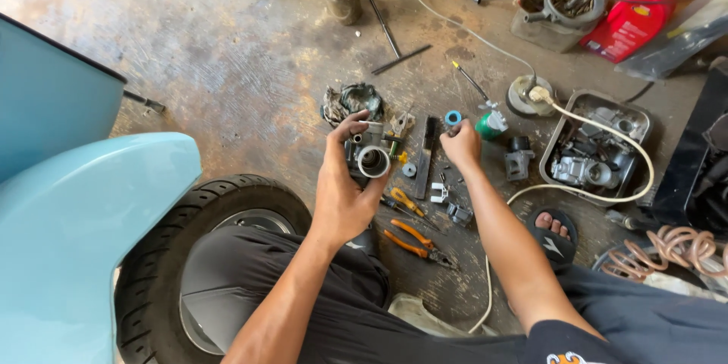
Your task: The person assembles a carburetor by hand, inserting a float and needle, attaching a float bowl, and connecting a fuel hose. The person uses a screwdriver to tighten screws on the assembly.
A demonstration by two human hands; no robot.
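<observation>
Left hand (343, 196) grips carburetor (368, 156); tray (563, 123) holds parts (588, 167).

A single view from a camera worn on the person's head, looking steeply down and forward at the concrete floor (227, 68). It sits close, about arm's length above the person's own forearms and lap. A scooter's tyre (163, 235) fills the lower left; a metal tray (565, 117) lies to the right.
</observation>
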